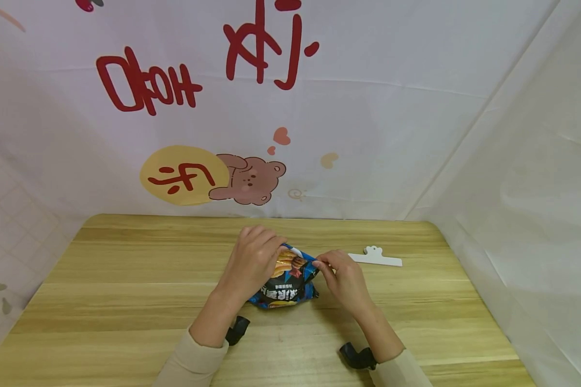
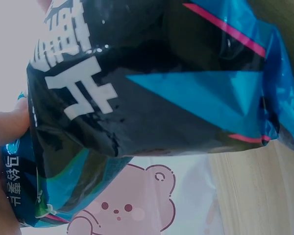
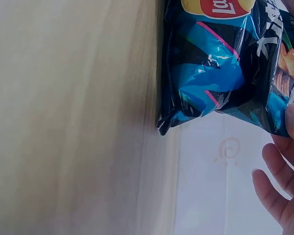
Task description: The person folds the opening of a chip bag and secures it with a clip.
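A black and blue potato chip bag [image 1: 288, 282] sits on the wooden table between my hands, its printing upside down in the head view. My left hand [image 1: 255, 257] grips the left end of its top edge, fingers over the far side. At the right end of that edge, my right hand [image 1: 345, 280] pinches the bag between thumb and index finger. In the right wrist view its other fingers [image 3: 272, 198] are spread away from the bag. The bag's upper part bends over at the hands in the left wrist view. Beyond my right hand lies a white sealing clip [image 1: 380, 260].
The wooden table [image 1: 126, 301] meets a white cloth backdrop [image 1: 377, 118] with red characters and a printed bear. More white cloth [image 1: 537, 215] hangs along the right side. Black wrist mounts [image 1: 355, 356] sit under both forearms.
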`<move>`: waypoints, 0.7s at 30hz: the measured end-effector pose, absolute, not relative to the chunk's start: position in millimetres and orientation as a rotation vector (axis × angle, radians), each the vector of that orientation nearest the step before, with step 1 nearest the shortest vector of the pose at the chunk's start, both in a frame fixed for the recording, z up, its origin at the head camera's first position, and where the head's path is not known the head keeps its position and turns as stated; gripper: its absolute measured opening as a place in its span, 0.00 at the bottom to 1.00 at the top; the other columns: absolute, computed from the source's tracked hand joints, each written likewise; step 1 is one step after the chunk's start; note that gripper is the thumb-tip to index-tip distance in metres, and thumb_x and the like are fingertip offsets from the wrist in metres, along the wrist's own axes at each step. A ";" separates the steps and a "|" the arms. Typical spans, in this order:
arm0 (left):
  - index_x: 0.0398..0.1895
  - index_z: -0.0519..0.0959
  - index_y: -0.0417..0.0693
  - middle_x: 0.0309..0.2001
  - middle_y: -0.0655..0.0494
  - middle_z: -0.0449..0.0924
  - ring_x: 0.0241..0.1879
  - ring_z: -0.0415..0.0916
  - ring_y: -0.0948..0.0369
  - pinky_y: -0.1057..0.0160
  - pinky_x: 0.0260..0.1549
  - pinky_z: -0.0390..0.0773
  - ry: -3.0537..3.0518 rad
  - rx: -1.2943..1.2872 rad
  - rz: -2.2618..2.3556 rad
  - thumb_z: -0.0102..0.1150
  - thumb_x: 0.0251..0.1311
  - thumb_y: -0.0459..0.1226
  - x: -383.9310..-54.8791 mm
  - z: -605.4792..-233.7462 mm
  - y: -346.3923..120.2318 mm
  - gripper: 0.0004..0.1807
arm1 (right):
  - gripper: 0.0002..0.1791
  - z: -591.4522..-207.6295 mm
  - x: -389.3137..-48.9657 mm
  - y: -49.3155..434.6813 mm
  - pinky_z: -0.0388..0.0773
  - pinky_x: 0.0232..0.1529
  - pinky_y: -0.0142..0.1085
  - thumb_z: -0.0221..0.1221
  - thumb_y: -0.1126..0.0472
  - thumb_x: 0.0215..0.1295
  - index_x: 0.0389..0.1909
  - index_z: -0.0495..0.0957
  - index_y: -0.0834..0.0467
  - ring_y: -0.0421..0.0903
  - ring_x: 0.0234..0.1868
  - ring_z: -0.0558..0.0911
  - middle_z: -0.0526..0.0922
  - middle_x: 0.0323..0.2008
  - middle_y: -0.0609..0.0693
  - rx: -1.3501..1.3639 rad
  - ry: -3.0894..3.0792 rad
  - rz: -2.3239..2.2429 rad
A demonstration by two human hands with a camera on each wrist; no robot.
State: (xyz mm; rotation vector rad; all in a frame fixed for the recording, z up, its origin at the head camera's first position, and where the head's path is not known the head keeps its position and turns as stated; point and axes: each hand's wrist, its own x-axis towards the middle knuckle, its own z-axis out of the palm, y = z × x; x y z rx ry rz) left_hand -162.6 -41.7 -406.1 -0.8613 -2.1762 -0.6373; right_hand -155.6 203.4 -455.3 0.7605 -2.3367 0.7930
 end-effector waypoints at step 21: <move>0.35 0.87 0.42 0.35 0.54 0.85 0.38 0.79 0.54 0.59 0.36 0.71 -2.211 -0.867 -0.599 0.75 0.61 0.33 -161.1 -403.4 -42.0 0.05 | 0.05 -453.9 -154.0 203.8 0.75 0.30 0.36 0.71 0.70 0.63 0.34 0.86 0.58 0.41 0.31 0.78 0.85 0.31 0.46 0.721 -2.386 0.829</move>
